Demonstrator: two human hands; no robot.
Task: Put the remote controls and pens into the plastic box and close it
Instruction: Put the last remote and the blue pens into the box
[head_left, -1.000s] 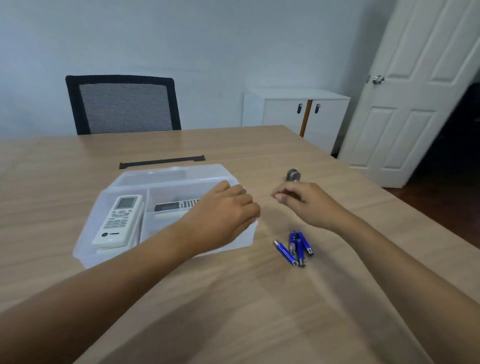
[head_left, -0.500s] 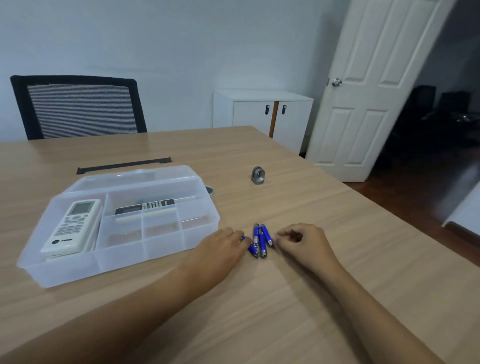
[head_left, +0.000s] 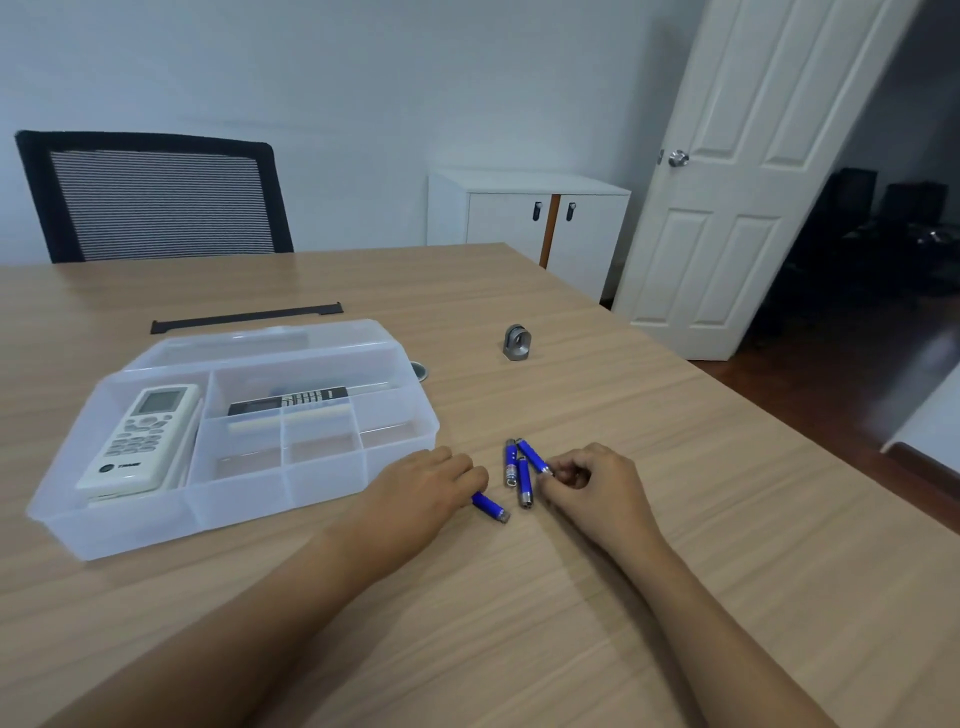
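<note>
An open clear plastic box (head_left: 234, 525) sits on the table at the left, its lid (head_left: 260, 338) folded back behind it. A white remote (head_left: 140, 436) lies in its left compartment and a black remote (head_left: 288, 401) in the long back one. Several short blue pens lie on the table to the right of the box. My left hand (head_left: 421, 493) curls over the upper end of one blue pen (head_left: 491, 506). My right hand (head_left: 597, 488) pinches the near end of another blue pen (head_left: 532, 456). Two more pens (head_left: 524, 483) rest between my hands.
A small grey metal piece (head_left: 517, 343) stands farther back on the wooden table (head_left: 571, 623). A black strip (head_left: 247, 317) lies behind the box. A mesh chair (head_left: 156, 197), a white cabinet (head_left: 524, 218) and a white door (head_left: 753, 156) are beyond the table.
Both hands came down from above the box to the blue pens. The left fingers have slid one pen away from the cluster; the right fingers have closed on another.
</note>
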